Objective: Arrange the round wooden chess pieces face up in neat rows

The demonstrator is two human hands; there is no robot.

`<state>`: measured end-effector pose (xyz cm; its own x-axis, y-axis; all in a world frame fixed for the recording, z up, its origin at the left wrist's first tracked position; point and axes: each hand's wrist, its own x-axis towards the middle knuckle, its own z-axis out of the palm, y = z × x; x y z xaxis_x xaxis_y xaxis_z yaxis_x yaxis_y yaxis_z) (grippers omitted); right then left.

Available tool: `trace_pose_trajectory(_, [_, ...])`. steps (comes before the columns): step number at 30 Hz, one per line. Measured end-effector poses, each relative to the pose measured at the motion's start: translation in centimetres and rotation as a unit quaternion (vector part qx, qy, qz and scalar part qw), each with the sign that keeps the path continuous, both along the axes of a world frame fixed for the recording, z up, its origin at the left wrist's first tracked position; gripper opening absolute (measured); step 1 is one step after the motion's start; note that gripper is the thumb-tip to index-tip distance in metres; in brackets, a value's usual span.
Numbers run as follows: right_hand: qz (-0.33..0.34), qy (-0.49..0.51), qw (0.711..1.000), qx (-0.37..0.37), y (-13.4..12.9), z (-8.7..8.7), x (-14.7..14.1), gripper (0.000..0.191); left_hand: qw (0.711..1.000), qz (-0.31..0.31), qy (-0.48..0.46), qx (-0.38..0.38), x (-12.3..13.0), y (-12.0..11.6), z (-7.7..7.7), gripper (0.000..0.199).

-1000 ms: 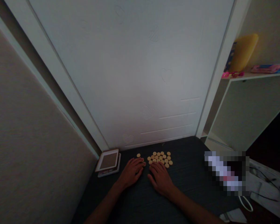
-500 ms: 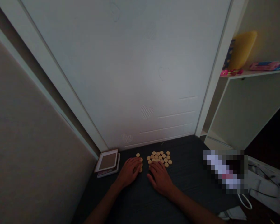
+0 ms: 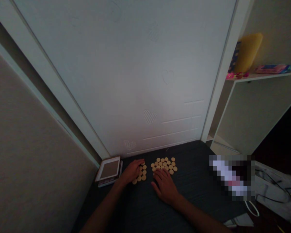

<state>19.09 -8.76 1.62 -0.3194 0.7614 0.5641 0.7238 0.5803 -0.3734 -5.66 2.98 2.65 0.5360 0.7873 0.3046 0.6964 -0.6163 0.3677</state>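
Small round tan discs lie flat on a dark table (image 3: 140, 213) in two groups. My left hand (image 3: 131, 171) reaches over the left group (image 3: 144, 172), its fingers pointing right with the tips at the topmost disc; it covers part of that group. Whether its fingers grip a disc is too small to tell. My right hand (image 3: 165, 186) rests palm down with fingers spread, its fingertips at the lower edge of the right group (image 3: 166, 159). A narrow gap separates the two groups.
Flat framed items (image 3: 109, 168) are stacked at the table's left edge. On the right lie a blurred pale object (image 3: 229, 176) with a white loop (image 3: 252, 209) and some cables. A white panel (image 3: 126, 81) rises behind the table, beside a shelf (image 3: 259, 76).
My left hand has shifted slightly left and up, and more discs of the left group show below it. My right hand has stayed nearly in place. The view has shifted slightly.
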Motion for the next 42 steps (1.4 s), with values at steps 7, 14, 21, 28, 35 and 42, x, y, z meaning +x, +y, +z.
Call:
trace_pose_trajectory(7, [0.005, 0.003, 1.0, -0.006, 0.0, 0.0, 0.0, 0.028, 0.999, -0.016, 0.022, -0.018, 1.1, 0.3, 0.2, 0.051])
trace_pose_trajectory(14, [-0.002, 0.003, 1.0, -0.005, -0.2, 0.3, 0.1, 0.028, 0.999, 0.001, 0.029, -0.028, 2.7, 1.5, 0.6, 0.039])
trace_pose_trajectory(21, [-0.005, 0.0, 1.0, -0.008, 0.0, 0.0, 0.2, 0.03, 0.998, 0.004, 0.037, -0.059, 3.2, 1.1, 2.0, 0.032])
trace_pose_trajectory(28, [-0.006, -0.008, 1.0, -0.017, 0.0, -0.2, 0.1, 0.033, 0.995, 0.012, 0.038, -0.087, 5.4, 0.8, 3.4, 0.018])
trace_pose_trajectory(35, [-0.007, -0.025, 0.999, -0.045, 0.4, -0.2, 0.1, 0.047, 0.997, 0.003, 0.049, -0.057, 5.2, -0.5, 3.9, 0.019])
trace_pose_trajectory(42, [0.022, -0.051, 0.996, -0.064, 0.1, 0.7, 0.5, 0.053, 0.998, -0.024, 0.052, -0.015, 4.2, -1.4, 3.5, 0.043])
